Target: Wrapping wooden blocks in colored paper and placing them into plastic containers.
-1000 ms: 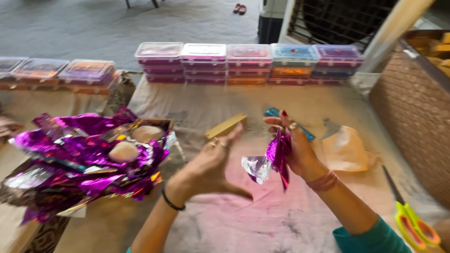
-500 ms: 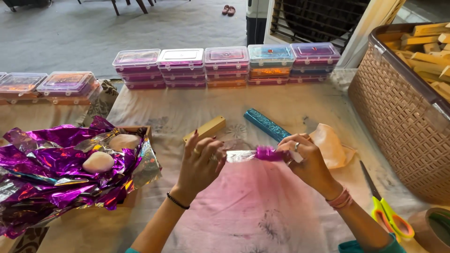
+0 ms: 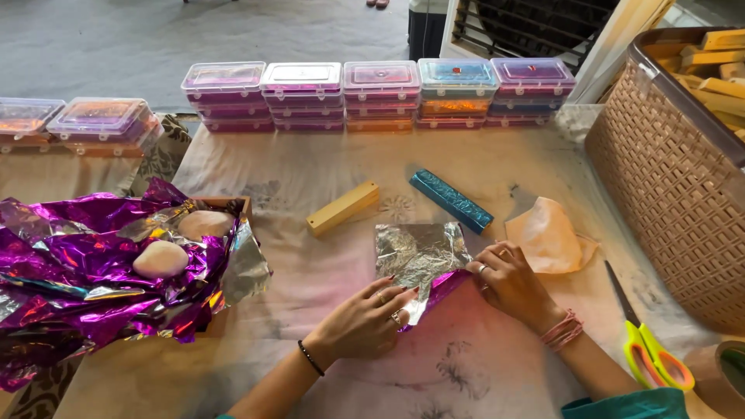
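Observation:
A crinkled foil sheet (image 3: 417,254), silver side up with a purple underside showing at its near edge, lies flat on the cloth-covered table (image 3: 434,365). My left hand (image 3: 363,318) presses its near left corner with spread fingers. My right hand (image 3: 508,281) rests on its right edge, fingers flat. Just beyond the sheet lie a plain yellow wooden block (image 3: 342,208) and a block wrapped in blue foil (image 3: 451,201).
A heap of purple foil sheets (image 3: 93,271) weighed down by two stones (image 3: 161,257) fills a box at left. Stacked clear plastic boxes (image 3: 380,93) line the far edge. A woven basket of wooden blocks (image 3: 683,155) stands right; yellow scissors (image 3: 652,349), tape roll (image 3: 718,376), peach paper (image 3: 551,240).
The foil piece, bunched in my right hand then stretched between both hands, now lies spread flat on the table with both hands pressing it down.

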